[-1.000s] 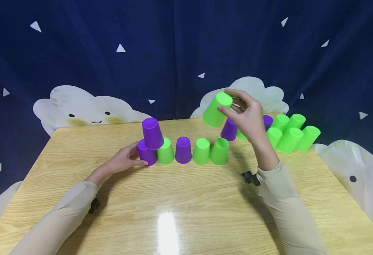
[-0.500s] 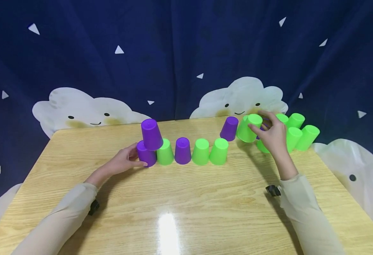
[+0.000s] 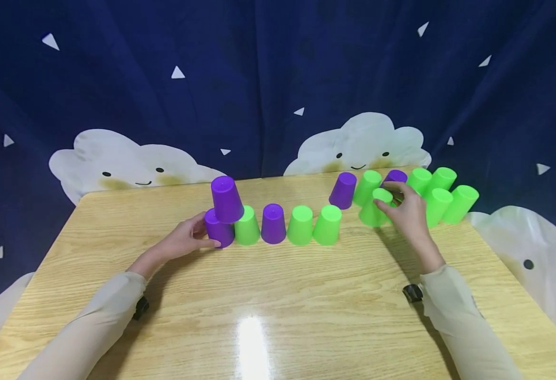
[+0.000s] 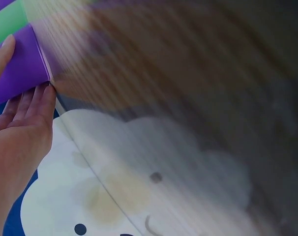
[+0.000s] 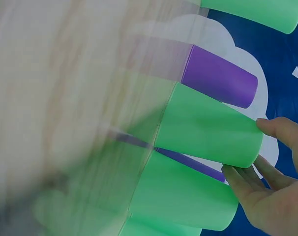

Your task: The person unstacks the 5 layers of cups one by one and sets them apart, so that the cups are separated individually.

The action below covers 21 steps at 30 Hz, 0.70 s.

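At the left end of a row of upside-down cups, my left hand (image 3: 182, 238) holds a lower purple cup (image 3: 219, 229), thumb in front and fingers behind. The left wrist view shows the thumb on this purple cup (image 4: 22, 64). Another purple cup (image 3: 227, 199) rests on top, bridging it and the neighbouring green cup (image 3: 246, 227). To the right, my right hand (image 3: 408, 211) holds a green cup (image 3: 373, 211) near its closed end, mouth down. In the right wrist view this green cup (image 5: 210, 128) has its rim at the tabletop; thumb and fingers lie on opposite sides.
The row continues with a purple cup (image 3: 273, 224) and two green cups. Behind it stand a purple cup (image 3: 342, 191) and a green cup (image 3: 367, 187). More green cups (image 3: 460, 205) cluster at the right, partly behind my right hand. A dark blue curtain (image 3: 258, 79) hangs behind the table.
My right hand has carried the green cup from above the row's right end rightward and down to the table, beside the other green cups. My left hand has stayed in place.
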### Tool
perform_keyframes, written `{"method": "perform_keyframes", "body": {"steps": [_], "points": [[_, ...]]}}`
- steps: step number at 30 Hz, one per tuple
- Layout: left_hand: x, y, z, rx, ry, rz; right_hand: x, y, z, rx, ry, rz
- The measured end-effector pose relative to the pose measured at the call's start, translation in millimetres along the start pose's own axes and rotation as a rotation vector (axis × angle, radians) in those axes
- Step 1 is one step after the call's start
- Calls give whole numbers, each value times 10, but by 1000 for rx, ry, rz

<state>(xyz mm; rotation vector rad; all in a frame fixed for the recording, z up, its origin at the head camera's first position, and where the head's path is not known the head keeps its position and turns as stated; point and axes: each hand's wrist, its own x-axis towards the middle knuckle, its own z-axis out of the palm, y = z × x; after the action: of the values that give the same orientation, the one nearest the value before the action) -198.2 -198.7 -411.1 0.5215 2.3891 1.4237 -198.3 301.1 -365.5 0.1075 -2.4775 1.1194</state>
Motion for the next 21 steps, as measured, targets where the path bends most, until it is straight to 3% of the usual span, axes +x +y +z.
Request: {"method": "perform_keyframes", "body": {"steps": [10, 21], "points": [[5, 22, -3, 5, -13, 14, 13, -34, -58, 19, -12, 7], [-22, 48, -11, 3, -11, 6, 76, -378, -70, 84, 59, -53]]}}
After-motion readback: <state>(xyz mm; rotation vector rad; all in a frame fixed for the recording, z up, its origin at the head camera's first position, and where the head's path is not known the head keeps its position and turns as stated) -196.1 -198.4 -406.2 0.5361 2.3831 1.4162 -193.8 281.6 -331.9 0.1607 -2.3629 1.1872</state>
